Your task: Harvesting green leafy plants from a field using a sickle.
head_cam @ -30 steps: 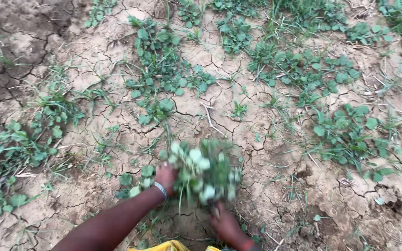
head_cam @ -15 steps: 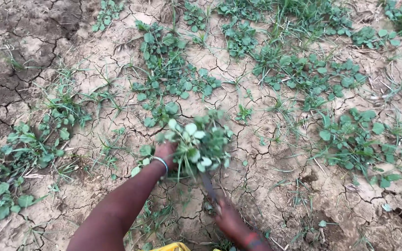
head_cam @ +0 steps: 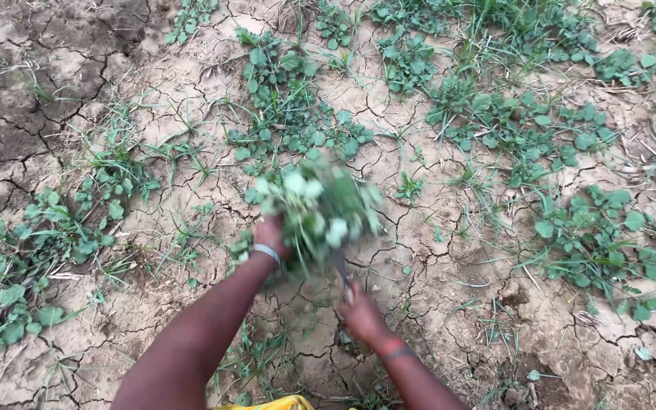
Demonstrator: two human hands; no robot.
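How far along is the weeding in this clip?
Done: the cracked soil near the hands is mostly bare. In hand: the left hand holds a blurred bunch of pulled weeds; the right hand grips a thin tool, its kind unclear. Left: leafy weed patches and grass tufts remain rooted around them.

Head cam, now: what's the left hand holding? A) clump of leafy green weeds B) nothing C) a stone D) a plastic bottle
A: the left hand grips a blurred clump of leafy green weeds raised above the cracked soil.
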